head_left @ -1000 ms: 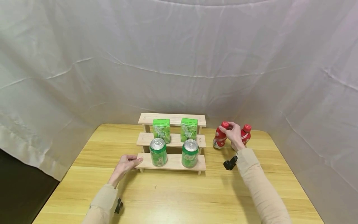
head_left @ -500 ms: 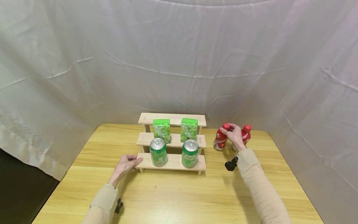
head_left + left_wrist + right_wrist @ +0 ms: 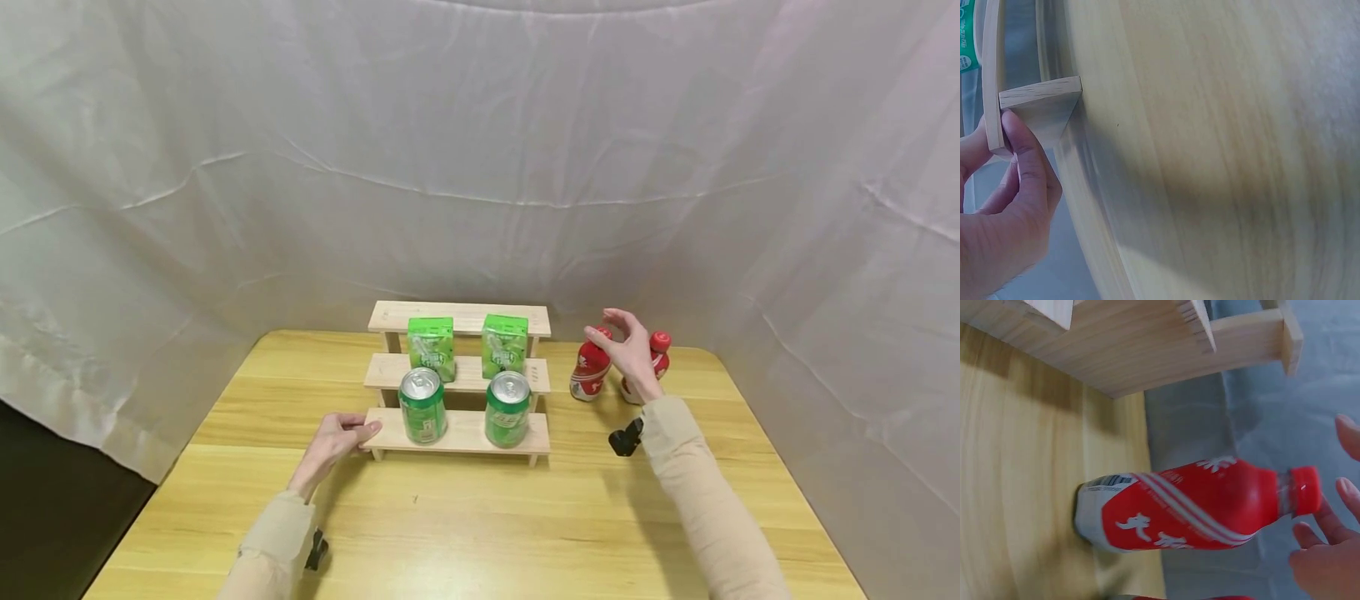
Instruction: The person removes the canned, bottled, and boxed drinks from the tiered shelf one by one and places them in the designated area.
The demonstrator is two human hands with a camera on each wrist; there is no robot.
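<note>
At the far right of the wooden table [image 3: 465, 525], a red bottle [image 3: 588, 375] stands upright, with the right hand [image 3: 632, 356] at its cap, thumb and fingers spread; whether they touch it I cannot tell. Just right of it stands a second bottle [image 3: 661, 343], partly hidden by that hand. Farther left, the left hand [image 3: 334, 444] pinches the left end of the lowest board of a wooden rack [image 3: 467, 429] bearing two green cans [image 3: 423, 418] and, one step up, two green cartons [image 3: 431, 343].

Yellowish, streaked grain runs across the tabletop. Creased greyish cloth [image 3: 480, 125] hangs behind and on both sides; near left lies a dark patch [image 3: 60, 508].

Only the right wrist view shows the bottle's barcode and clear neck; only the left wrist view shows a fingertip under the board, beside its leg.
</note>
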